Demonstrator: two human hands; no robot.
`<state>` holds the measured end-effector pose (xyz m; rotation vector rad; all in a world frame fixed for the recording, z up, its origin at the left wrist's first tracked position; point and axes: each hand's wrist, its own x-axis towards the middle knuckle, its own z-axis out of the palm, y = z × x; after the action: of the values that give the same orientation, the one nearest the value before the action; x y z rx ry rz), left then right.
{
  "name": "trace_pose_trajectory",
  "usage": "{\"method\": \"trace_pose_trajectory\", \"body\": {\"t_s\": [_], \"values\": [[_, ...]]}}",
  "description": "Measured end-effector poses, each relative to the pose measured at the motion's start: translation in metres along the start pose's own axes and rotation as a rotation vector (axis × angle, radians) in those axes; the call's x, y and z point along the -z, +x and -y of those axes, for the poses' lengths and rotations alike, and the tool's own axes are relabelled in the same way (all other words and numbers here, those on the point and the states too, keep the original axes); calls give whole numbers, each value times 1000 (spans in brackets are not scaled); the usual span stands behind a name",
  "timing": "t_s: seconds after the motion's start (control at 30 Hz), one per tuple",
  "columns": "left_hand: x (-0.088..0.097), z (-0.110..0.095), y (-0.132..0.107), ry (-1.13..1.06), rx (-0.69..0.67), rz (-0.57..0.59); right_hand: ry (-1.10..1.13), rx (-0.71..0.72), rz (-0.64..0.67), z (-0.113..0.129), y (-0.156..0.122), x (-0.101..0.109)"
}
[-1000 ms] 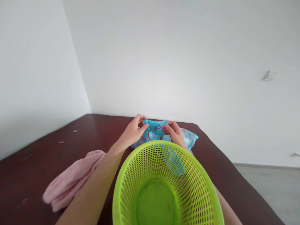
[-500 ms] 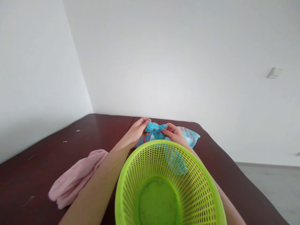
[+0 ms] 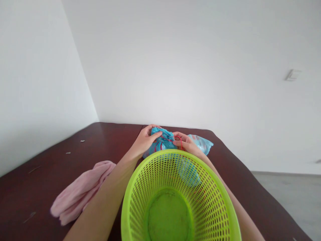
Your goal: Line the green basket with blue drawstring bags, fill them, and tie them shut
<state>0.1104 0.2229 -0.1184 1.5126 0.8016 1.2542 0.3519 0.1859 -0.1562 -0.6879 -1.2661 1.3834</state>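
Dark maroon tabletop (image 3: 240, 180) meets plain white walls (image 3: 175, 67)

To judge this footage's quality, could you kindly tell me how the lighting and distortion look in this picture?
In the head view, the light is soft and even, without harsh shadows; also in the head view, wide-angle distortion enlarges the lime-green plastic basket at the bottom edge and bends the dark table.

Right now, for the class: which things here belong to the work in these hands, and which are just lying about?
In use: left hand, right hand, blue plastic bag, red cord.

Lying about: lime-green plastic basket, pink cloth, dark red table, small white scraps.
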Motion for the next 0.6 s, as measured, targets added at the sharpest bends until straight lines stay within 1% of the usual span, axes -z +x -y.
{"method": "trace_pose_trajectory", "body": {"t_s": [0.07,0.13,0.2,0.3,0.4,0.5,0.6], "values": [[0,-1,-2,-68,41,-42,15,-25,-36,-1,2,0],[-1,0,-2,-144,74,-41,32,-38,-69,-2,1,-2],[-2,1,-2,-173,91,2,14,-42,-93,-1,-2,-6],[-4,1,-2,-123,90,97,-38,-41,-108,1,-6,-11],[-9,1,-3,-118,105,155,-44,-45,-101,5,-7,-10],[-10,0,-3,-310,138,122,22,-59,-166,7,-2,-4],[-4,-5,0,-548,196,83,80,-44,-250,7,4,5]]}}
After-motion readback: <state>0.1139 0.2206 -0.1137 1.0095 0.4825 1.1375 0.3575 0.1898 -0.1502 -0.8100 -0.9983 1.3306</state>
